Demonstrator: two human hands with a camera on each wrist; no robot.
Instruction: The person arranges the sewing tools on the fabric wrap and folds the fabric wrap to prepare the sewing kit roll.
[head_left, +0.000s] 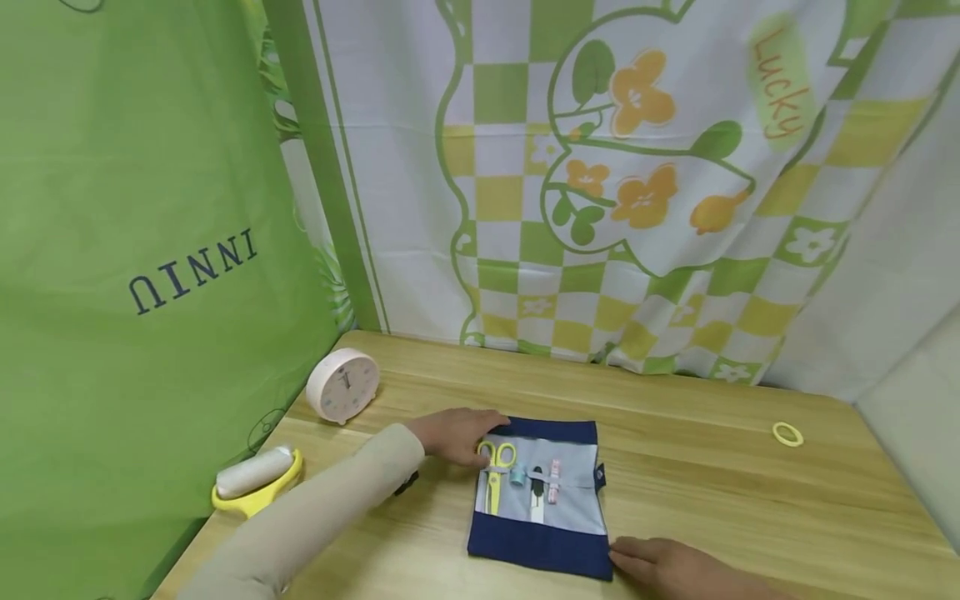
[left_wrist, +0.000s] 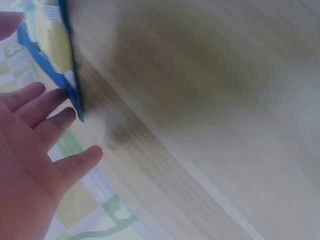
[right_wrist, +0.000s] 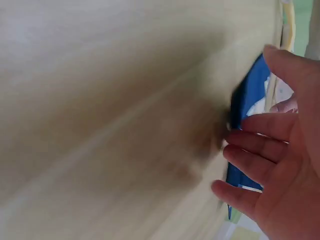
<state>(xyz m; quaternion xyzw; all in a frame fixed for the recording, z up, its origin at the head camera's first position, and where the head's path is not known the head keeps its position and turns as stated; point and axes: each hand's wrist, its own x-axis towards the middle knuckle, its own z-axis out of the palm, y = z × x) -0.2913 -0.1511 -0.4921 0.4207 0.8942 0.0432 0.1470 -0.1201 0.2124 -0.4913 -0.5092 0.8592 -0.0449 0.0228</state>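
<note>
A navy and grey fabric pouch [head_left: 540,546] lies unfolded on the table. Under its straps sit yellow scissors [head_left: 493,493], a small teal item [head_left: 518,475], a slim black and white tool [head_left: 537,498] and a pink patterned stick [head_left: 554,483]. My left hand [head_left: 455,435] is at the pouch's far left corner, its fingers spread and fingertips right at the edge in the left wrist view. At the near right corner is my right hand [head_left: 667,568], fingers extended along the navy edge, thumb apart from them in the right wrist view.
A pink round clock [head_left: 343,386] stands at the back left. Near the left table edge, a white roll [head_left: 255,472] rests in a yellow holder [head_left: 258,498]. A yellow ring [head_left: 787,434] lies at the right. Behind the table hangs a patterned curtain [head_left: 495,200]; a green cloth [head_left: 150,167] hangs at left.
</note>
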